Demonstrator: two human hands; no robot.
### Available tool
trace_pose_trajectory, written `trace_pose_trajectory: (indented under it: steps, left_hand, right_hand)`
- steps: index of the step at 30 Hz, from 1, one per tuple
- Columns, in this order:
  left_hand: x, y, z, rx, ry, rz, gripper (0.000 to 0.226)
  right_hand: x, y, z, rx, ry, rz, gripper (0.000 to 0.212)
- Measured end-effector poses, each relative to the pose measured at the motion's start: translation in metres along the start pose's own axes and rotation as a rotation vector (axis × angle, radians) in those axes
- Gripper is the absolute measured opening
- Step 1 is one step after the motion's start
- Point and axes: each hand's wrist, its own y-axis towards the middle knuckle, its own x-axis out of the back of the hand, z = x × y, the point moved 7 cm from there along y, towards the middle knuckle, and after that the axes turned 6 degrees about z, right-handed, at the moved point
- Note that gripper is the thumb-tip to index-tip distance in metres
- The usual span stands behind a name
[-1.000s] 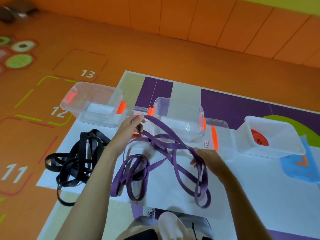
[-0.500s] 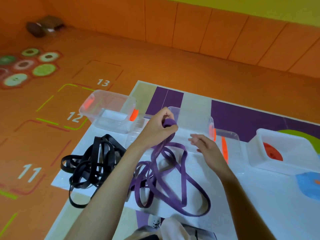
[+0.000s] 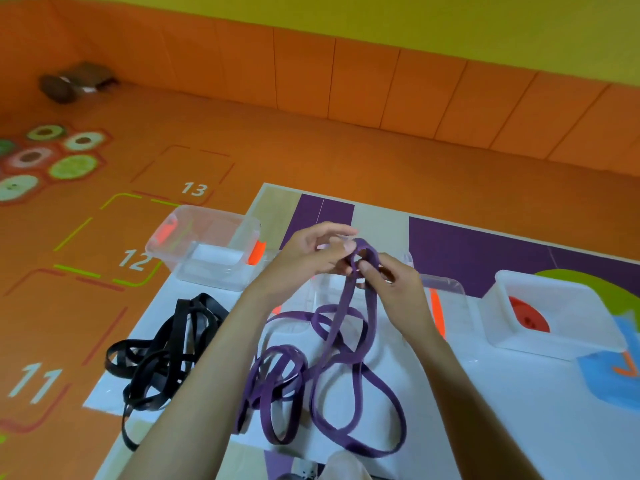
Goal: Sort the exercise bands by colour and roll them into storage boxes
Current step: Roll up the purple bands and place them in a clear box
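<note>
Illumination is bright, warm and even, apparently from overhead, with no hard glare. Faint, soft shadows lie under the purple band (image 3: 341,306) and black bands (image 3: 183,317) on the white mat (image 3: 485,427). Wide-angle distortion bows the far orange wall panels (image 3: 363,84). Motion blur softens the near-left floor numerals (image 3: 34,382), the left hand (image 3: 308,261) and the far-left brown object (image 3: 74,81).

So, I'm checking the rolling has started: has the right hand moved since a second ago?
Yes. The right hand rose up and left, from below the orange latch strip to beside it, now pinching the purple rubber band.
</note>
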Motion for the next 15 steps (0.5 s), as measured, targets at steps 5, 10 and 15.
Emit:
trace_pose_trajectory:
  steps: [5, 10, 15]
  left_hand:
    - [-0.010, 0.004, -0.004, -0.006, 0.028, 0.035, 0.039]
    - [-0.010, 0.018, -0.010, -0.054, 0.335, -0.089, 0.022]
    - [-0.015, 0.021, -0.024, -0.107, 0.404, -0.109, 0.016]
  right_hand:
    - [-0.008, -0.001, 0.009, -0.059, 0.069, 0.205, 0.026]
    - [-0.012, 0.001, 0.009, -0.074, 0.027, 0.138, 0.014]
    - [-0.008, -0.001, 0.020, -0.082, 0.246, 0.121, 0.016]
